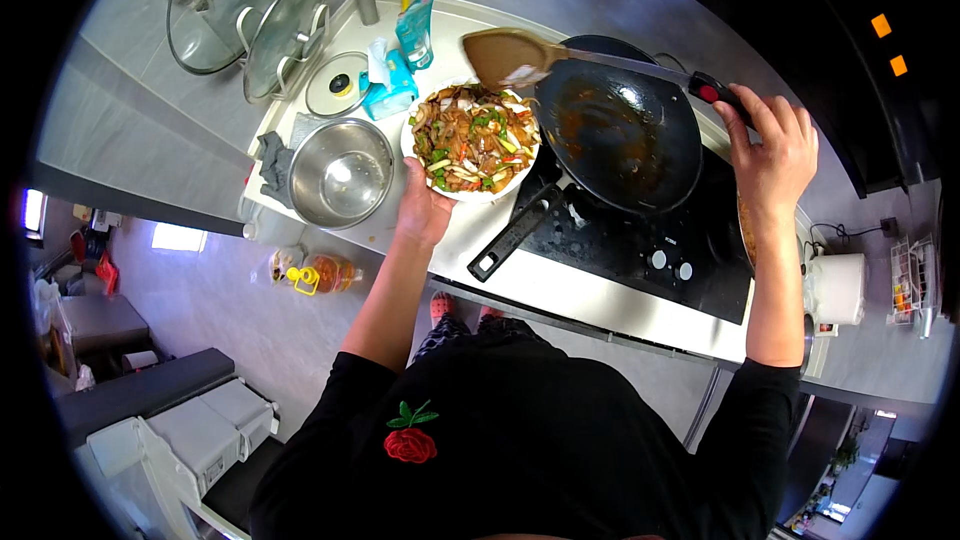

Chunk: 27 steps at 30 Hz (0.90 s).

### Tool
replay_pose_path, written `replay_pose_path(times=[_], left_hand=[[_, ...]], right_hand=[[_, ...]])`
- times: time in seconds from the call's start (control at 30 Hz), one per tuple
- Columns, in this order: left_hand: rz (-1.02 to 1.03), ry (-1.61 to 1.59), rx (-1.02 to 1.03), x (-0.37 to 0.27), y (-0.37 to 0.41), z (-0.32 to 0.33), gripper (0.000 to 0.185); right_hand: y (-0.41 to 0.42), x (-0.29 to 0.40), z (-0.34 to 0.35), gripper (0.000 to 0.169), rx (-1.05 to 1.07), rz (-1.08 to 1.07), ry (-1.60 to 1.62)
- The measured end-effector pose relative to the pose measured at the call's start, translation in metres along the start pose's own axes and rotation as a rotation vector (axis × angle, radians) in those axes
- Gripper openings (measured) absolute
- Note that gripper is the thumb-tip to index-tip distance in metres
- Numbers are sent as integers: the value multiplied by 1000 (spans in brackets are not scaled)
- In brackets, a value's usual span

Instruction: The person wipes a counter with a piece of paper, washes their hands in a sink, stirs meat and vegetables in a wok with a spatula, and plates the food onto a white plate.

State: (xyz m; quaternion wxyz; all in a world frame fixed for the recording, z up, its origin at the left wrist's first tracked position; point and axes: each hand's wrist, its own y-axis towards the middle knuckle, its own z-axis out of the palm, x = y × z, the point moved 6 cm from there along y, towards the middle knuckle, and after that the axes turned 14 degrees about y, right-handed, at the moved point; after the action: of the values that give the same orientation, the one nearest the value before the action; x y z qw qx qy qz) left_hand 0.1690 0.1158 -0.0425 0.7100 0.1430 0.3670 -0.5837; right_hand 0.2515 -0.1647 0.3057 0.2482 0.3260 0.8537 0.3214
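My left hand (424, 204) grips the near rim of a white plate (504, 193) heaped with stir-fried food (472, 139), with green, white and red pieces among brown ones. In my right hand (776, 146) is the black handle of a wooden-bladed spatula (514, 56). Its blade, a pale smear on it, hangs over the far edge of the plate. Just right of the plate, a black wok (622, 135) sits on the stove with brown sauce residue inside and no food pile. The wok's handle (517, 232) points toward me, untouched.
Left of the plate stand a steel bowl (341, 174), a tissue pack (390, 86), a teal pouch (417, 30) and a glass lid (337, 84). More lids (289, 34) lean in a rack. The black stove (600, 240) has two knobs. An oil bottle (330, 274) stands on the floor.
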Motion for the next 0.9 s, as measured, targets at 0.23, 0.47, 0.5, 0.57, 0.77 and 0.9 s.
replay_pose_path(times=[0.23, 0.47, 0.5, 0.57, 0.77, 0.9], left_hand=[[-8, 0, 25, 8, -9, 5, 67], [-33, 7, 10, 12, -17, 1, 70], [-37, 6, 10, 11, -19, 2, 70], [-44, -1, 6, 10, -21, 2, 69], [-45, -26, -6, 6, -21, 3, 68], [-45, -22, -14, 1, -22, 2, 69]], right_hand=[[-27, -74, 40, 26, 424, 283, -21], [-6, -34, 61, 22, 574, 55, -107], [3, -30, 56, 22, 569, 50, -103], [20, -23, 42, 23, 557, 39, -90], [48, -12, -7, 24, 511, 131, -145], [44, -18, -11, 23, 452, 198, -156]])
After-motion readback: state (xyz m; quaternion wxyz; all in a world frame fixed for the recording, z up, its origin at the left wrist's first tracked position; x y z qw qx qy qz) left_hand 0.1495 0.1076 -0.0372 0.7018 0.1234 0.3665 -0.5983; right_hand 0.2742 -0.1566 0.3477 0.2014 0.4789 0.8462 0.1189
